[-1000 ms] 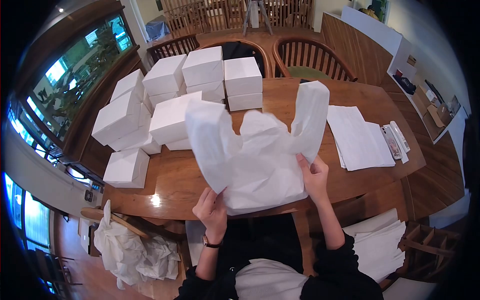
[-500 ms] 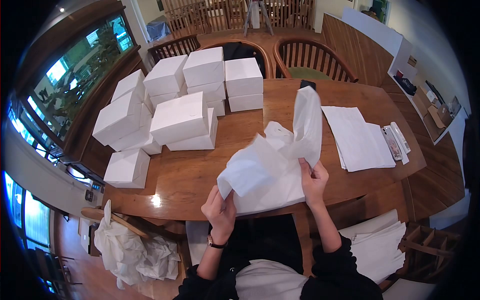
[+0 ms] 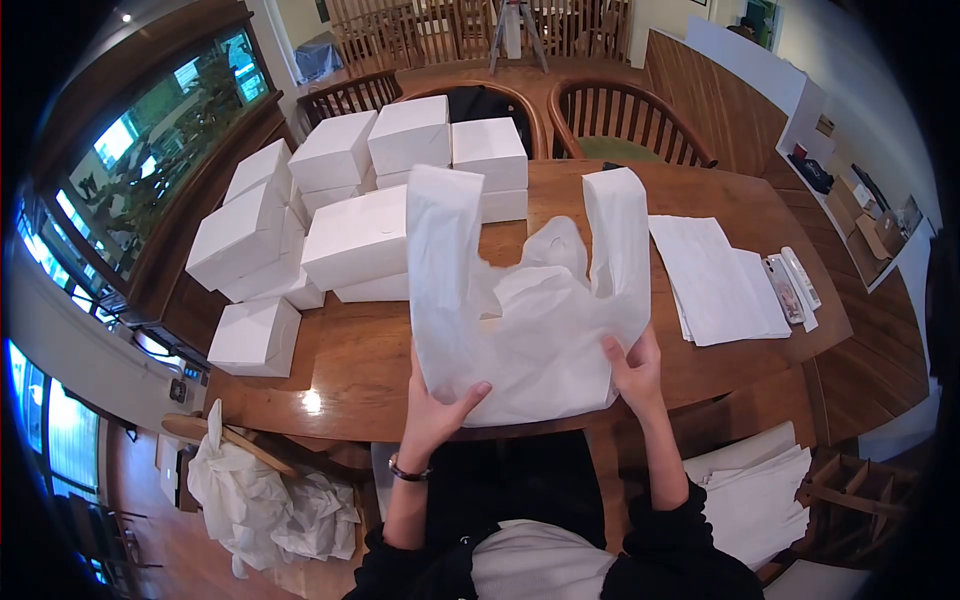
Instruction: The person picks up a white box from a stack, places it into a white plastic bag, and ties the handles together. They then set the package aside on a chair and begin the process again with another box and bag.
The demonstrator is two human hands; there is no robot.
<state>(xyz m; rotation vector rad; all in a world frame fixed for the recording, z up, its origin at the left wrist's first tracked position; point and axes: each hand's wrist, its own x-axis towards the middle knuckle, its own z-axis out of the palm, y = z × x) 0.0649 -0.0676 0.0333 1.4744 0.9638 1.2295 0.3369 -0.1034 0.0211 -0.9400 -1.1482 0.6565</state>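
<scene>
The left hand (image 3: pixel 435 405) and the right hand (image 3: pixel 635 370) each grip a lower side of the white bag (image 3: pixel 530 320). The bag is held up over the near edge of the wooden table (image 3: pixel 350 355), in front of the white boxes (image 3: pixel 355 235). A moment ago its left side was folded down. Now both handles stick up and the bag is spread wide and flat. A pile of flat sheets (image 3: pixel 715 275) lies to the right.

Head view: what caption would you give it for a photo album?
Left hand and right hand hold a white plastic bag over a wooden table, beside stacked white boxes.
</scene>
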